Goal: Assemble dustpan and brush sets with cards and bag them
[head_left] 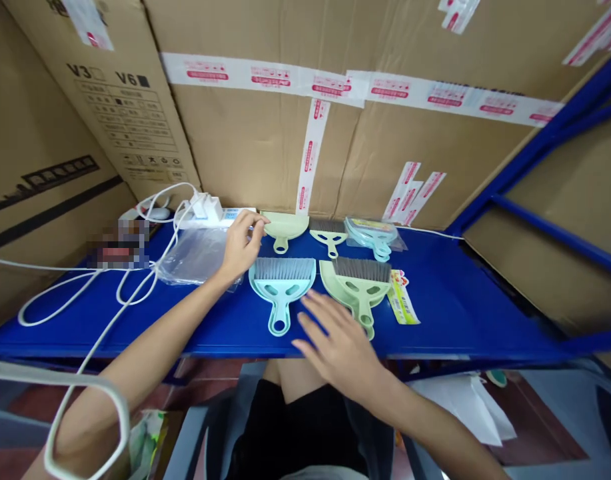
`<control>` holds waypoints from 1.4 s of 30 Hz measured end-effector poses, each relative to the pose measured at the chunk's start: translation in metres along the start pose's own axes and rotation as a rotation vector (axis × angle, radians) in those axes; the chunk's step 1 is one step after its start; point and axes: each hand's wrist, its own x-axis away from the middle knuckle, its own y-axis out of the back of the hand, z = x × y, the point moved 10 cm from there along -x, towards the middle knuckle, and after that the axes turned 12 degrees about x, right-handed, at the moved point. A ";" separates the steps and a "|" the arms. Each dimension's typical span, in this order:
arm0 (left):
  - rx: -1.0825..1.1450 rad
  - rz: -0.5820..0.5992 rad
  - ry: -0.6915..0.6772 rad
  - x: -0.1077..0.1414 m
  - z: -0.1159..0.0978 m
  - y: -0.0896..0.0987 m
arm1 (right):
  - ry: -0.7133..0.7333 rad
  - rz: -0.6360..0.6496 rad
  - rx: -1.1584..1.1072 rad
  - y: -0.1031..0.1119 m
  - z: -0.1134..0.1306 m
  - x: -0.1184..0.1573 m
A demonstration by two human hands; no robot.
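Both hands are positioned at the blue tabletop. The left hand, left of center, has its fingers bent, with the thumb and index tips at the left edge of the pale green dustpan. Whether they pinch that edge cannot be determined from this view. The right hand, lower center, holds nothing; its fingers are spread just beside the light blue brush-and-dustpan set, which lies mid-frame with its handle toward the bottom.

Right of center lies a green brush-and-dustpan set, its brush offset on the pan (the two parts do not line up). A printed label card lies beside it. Above, a green hand brush lies near a plastic-wrapped blue set.

Caution: a sideways sweep of the right hand could knock the blue set askew or push its handle over the near table edge. Lifting the green set by one handle could separate brush from pan. The white cable overlaps the left forearm at lower left; if it snags during withdrawal, the plug adapters could be pulled.
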 end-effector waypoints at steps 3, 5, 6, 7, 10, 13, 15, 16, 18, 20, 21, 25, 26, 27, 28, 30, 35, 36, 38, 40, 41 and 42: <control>-0.004 0.046 -0.017 0.002 -0.004 -0.007 | -0.280 0.065 0.068 0.005 -0.056 0.035; -0.016 0.080 -0.026 0.004 -0.006 -0.012 | -0.340 0.183 0.126 -0.009 -0.080 0.056; -0.024 0.092 -0.030 0.005 -0.007 -0.014 | -0.333 0.231 0.144 -0.016 -0.088 0.064; -0.032 0.103 -0.034 0.005 -0.007 -0.016 | -0.314 0.261 0.158 -0.023 -0.092 0.068; -0.038 0.120 -0.049 0.005 -0.009 -0.018 | -0.251 0.258 0.170 -0.031 -0.091 0.071; -0.044 0.119 -0.049 0.005 -0.009 -0.016 | -0.209 0.200 0.143 -0.028 -0.080 0.069; -0.065 0.122 -0.045 0.005 -0.007 -0.016 | -0.187 0.166 0.137 -0.025 -0.075 0.068; -0.074 0.129 -0.045 0.005 -0.007 -0.017 | -0.180 0.155 0.146 -0.024 -0.073 0.069; -0.086 0.149 -0.055 0.007 -0.006 -0.020 | -0.158 0.153 0.171 -0.025 -0.073 0.070; -0.095 0.172 -0.074 0.008 -0.008 -0.023 | -0.122 0.150 0.206 -0.027 -0.073 0.072; -0.101 0.184 -0.085 0.009 -0.009 -0.025 | -0.099 0.137 0.230 -0.027 -0.072 0.072; -0.130 0.207 -0.104 0.010 -0.012 -0.028 | -0.032 0.050 0.309 -0.023 -0.067 0.071; -0.138 0.206 -0.105 0.009 -0.012 -0.027 | -0.021 0.038 0.318 -0.023 -0.066 0.071; -0.146 0.205 -0.106 0.009 -0.012 -0.027 | -0.010 0.029 0.326 -0.023 -0.064 0.071; -0.152 0.203 -0.109 0.009 -0.012 -0.027 | 0.001 0.021 0.333 -0.023 -0.062 0.071; -0.156 0.205 -0.118 0.008 -0.013 -0.026 | 0.022 0.003 0.344 -0.022 -0.059 0.071; -0.153 0.218 -0.115 0.009 -0.012 -0.028 | 0.024 -0.015 0.354 -0.019 -0.059 0.069; -0.155 0.218 -0.112 0.009 -0.012 -0.028 | 0.022 -0.014 0.353 -0.019 -0.060 0.069; -0.160 0.219 -0.107 0.010 -0.011 -0.029 | 0.032 -0.018 0.347 -0.019 -0.061 0.067; -0.166 0.226 -0.104 0.010 -0.010 -0.029 | 0.058 -0.030 0.344 -0.019 -0.061 0.065; -0.167 0.232 -0.104 0.010 -0.009 -0.030 | 0.072 -0.039 0.343 -0.019 -0.062 0.064; -0.168 0.238 -0.106 0.010 -0.009 -0.030 | 0.083 -0.049 0.343 -0.019 -0.063 0.063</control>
